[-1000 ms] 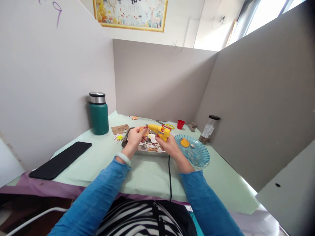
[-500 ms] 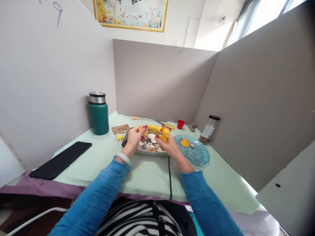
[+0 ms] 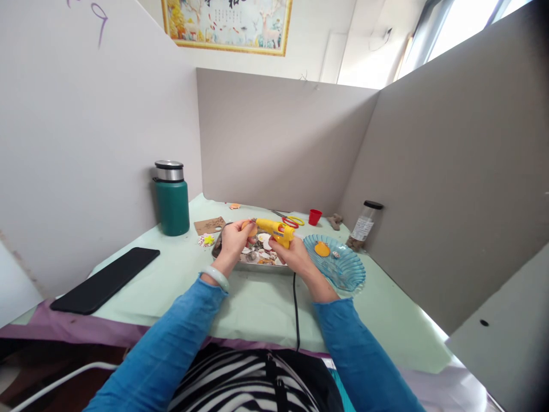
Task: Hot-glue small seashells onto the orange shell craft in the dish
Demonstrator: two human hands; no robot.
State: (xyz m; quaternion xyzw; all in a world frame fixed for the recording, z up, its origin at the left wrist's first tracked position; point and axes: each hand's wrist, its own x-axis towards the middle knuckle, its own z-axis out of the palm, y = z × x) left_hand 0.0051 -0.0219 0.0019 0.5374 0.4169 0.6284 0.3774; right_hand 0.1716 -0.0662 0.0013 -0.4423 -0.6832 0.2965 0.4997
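Above the left part of a metal tray [image 3: 257, 268], my left hand [image 3: 234, 243] pinches a small orange piece [image 3: 252, 230], partly covered by the fingers. My right hand [image 3: 295, 254] is wrapped round the handle of a yellow glue gun [image 3: 277, 230]. The gun's nozzle points left and meets the orange piece or sits just beside it; which one I cannot tell. Shells and flat white pieces [image 3: 265, 240] lie in the tray below. A black cord [image 3: 295, 315] runs from near my right hand down over the table's front edge.
A blue shell-shaped plate [image 3: 354, 274] with an orange shell [image 3: 322, 249] stands right of the tray. Behind are scissors [image 3: 294, 221] and a red cup [image 3: 314, 217]. A jar [image 3: 363, 226] stands far right. Leftward are a green bottle [image 3: 172, 200], cardboard [image 3: 209, 225] and a black phone-like slab [image 3: 107, 280].
Hardly anything differs. Both hands keep their hold, and the glue gun has stayed at the orange piece with barely any shift.
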